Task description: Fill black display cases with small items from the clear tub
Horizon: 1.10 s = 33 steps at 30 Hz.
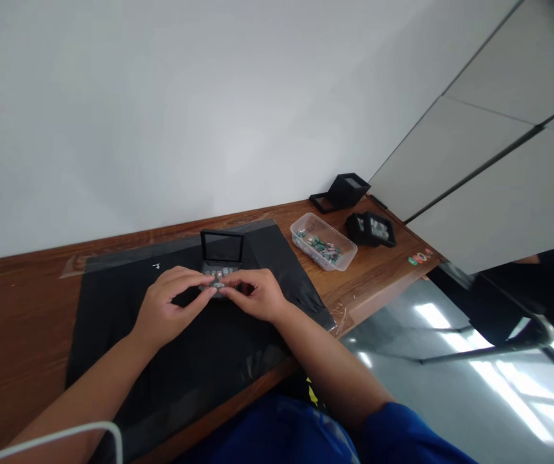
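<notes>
A small black case (222, 247) with its windowed lid raised stands on the black mat (200, 361). Several small rounded pieces (225, 271), pale and shiny like polished stones, sit in its base. Over the near part of the base, my left hand (173, 303) closes thumb and forefinger on one side of a small grey piece (218, 285). From the other side my right hand (255, 293) pinches at the same piece. The fingertips cover most of the base, so the piece's exact kind is hard to make out.
To the right, a clear plastic tub (328, 248) holds many small green and pink pieces. Black cases (347, 190) stand near the wall, with more black boxes (371, 229) in front. Coloured round pieces (419, 258) lie by the table's right edge. A tiny white scrap (156, 265) lies on the mat.
</notes>
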### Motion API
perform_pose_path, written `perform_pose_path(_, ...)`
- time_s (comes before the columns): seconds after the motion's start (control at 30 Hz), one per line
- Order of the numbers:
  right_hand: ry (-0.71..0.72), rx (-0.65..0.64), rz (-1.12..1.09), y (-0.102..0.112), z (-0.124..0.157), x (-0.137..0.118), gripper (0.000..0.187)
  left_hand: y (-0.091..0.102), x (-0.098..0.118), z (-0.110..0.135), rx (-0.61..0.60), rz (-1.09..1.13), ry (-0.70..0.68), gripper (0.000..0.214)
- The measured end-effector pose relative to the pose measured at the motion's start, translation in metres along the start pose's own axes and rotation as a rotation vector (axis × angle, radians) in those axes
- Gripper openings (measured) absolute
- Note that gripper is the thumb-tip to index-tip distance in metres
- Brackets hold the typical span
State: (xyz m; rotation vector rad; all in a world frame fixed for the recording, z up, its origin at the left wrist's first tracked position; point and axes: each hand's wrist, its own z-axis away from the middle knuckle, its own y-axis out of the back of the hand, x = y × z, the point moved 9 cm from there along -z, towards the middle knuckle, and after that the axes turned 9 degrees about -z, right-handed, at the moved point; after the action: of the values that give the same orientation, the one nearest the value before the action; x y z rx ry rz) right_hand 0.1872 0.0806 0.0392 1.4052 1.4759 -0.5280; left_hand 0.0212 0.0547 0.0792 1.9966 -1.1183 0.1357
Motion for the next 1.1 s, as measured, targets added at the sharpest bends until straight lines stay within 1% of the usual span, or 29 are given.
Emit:
perform_pose_path(0.1,0.057,-0.042,0.006,-0.005,0.0,-0.005,0.019,-0.005,0.004,0.0,-0.007,0.07,0.012,0.008)
perform_pose_path(0.17,0.06,-0.052,0.019,-0.006,0.0,-0.005,0.018,-0.008,0.004,0.0,-0.011,0.092,0.029,0.007)
perform_pose_path(0.27,0.039,-0.045,-0.007,-0.005,-0.001,-0.003,0.019,-0.01,0.001,0.001,-0.01,0.108,0.058,0.005)
perform_pose_path(0.4,-0.006,-0.01,-0.109,-0.003,-0.002,0.0,0.021,-0.01,-0.008,0.004,-0.018,0.115,0.135,0.014)
perform_pose_path(0.5,-0.076,0.007,-0.122,-0.002,0.0,0.006,0.024,-0.009,-0.012,0.006,-0.023,0.122,0.163,0.009)
perform_pose_path(0.57,-0.081,-0.004,-0.12,-0.003,0.0,0.007,0.026,-0.009,-0.013,0.007,-0.016,0.122,0.184,0.007)
perform_pose_path(0.67,-0.054,-0.029,-0.107,-0.005,0.0,0.004,0.025,-0.011,-0.018,0.01,-0.026,0.13,0.243,0.009)
perform_pose_path(0.8,-0.033,-0.056,-0.079,-0.009,-0.001,-0.001,0.023,-0.015,-0.027,0.016,-0.025,0.182,0.341,0.025)
perform_pose_path(0.97,-0.014,-0.08,-0.046,-0.013,-0.001,-0.002,0.02,-0.022,-0.031,0.019,-0.053,0.238,0.394,0.022)
perform_pose_path(1.1,-0.023,-0.093,-0.048,-0.013,0.0,-0.002,0.021,-0.028,-0.037,0.022,-0.064,0.39,0.509,0.022)
